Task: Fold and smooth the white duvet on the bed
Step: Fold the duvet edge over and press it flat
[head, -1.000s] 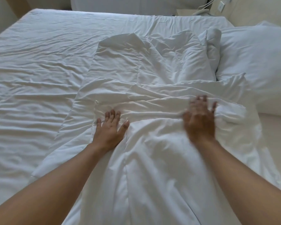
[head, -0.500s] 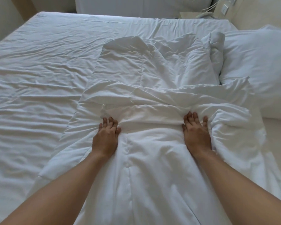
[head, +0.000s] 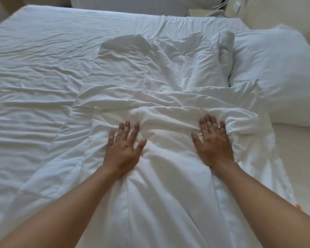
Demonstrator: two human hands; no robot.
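White pillow (head: 276,76) at the right, wall switch (head: 237,7) and white cables (head: 217,10) beyond the bed's far corner

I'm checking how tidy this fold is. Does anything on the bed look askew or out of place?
Yes. The duvet is bunched into a ridge ahead of the left hand and right hand, and its far part lies crumpled and uneven. The pillow sits askew at the right edge, partly over the side.

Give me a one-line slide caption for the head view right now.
Left hand and right hand press flat, fingers spread, on the folded white duvet beside a pillow.
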